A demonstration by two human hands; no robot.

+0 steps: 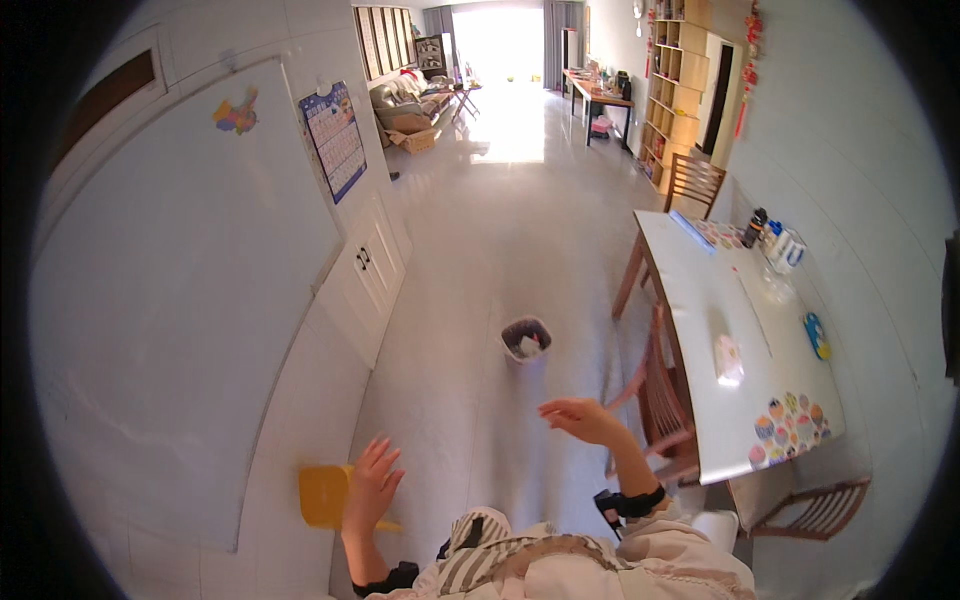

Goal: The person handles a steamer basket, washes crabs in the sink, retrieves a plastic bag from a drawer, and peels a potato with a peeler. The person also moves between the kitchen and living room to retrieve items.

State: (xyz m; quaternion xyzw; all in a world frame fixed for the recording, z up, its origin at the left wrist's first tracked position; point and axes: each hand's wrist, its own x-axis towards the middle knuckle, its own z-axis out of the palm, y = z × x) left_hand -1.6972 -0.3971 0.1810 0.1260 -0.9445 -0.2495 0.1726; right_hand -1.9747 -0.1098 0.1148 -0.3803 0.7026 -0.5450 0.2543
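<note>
My left hand (373, 480) is raised with its fingers spread and holds nothing. Just behind it, near the left wall, stands a yellow plastic stool (321, 495), partly hidden by the hand. Out in front of my body, my right hand (581, 420) is bent at the wrist, fingers extended and nothing in its grasp. Beyond the right hand, a small waste bin (526, 349) stands on the floor with crumpled white paper inside. Both wrists wear black bands.
To the right a white-topped dining table (705, 315) carries a tissue pack (728, 360), bottles (754, 227) and a patterned placemat (791, 431). Wooden chairs (664, 397) surround it. A whiteboard (187, 300) covers the left wall above a white cabinet (375, 262). A cardboard box (412, 139) lies by the sofa.
</note>
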